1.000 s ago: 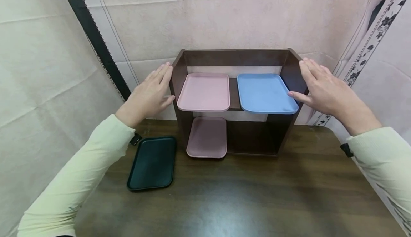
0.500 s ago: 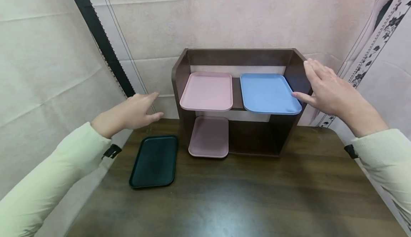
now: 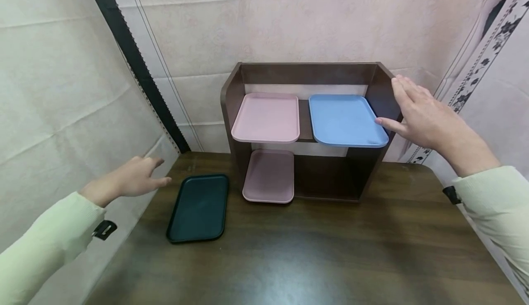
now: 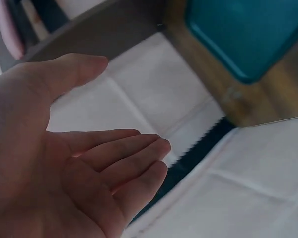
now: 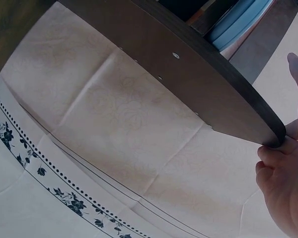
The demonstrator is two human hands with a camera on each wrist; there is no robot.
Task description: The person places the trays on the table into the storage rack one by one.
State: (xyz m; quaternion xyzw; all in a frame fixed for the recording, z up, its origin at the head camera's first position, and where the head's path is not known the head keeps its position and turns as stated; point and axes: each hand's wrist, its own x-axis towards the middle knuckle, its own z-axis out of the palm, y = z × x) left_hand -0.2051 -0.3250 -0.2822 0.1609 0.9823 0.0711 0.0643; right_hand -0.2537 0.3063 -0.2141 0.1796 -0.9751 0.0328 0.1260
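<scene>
My right hand (image 3: 427, 112) rests against the right side panel of a dark brown two-tier shelf (image 3: 310, 73), fingers straight and thumb toward its front edge. In the right wrist view its fingertips touch the panel (image 5: 188, 69) at the corner. A pink tray (image 3: 266, 117) and a blue tray (image 3: 347, 120) lie on the upper tier. Below the pink one, a mauve tray (image 3: 269, 176) sits in the lower left. My left hand (image 3: 130, 181) hovers left of a dark green tray (image 3: 198, 208), holding nothing, fingers loosely extended in the left wrist view.
The shelf stands at the back of a brown wooden table (image 3: 289, 254). Pale cloth (image 3: 198, 29) hangs behind and on both sides. A dark strip (image 3: 136, 66) runs down it at the left, a floral border (image 3: 487, 48) at the right.
My left hand has left the shelf's left side and moved down and left, to beside the green tray. The right hand stays at the shelf's right side. The trays keep their places.
</scene>
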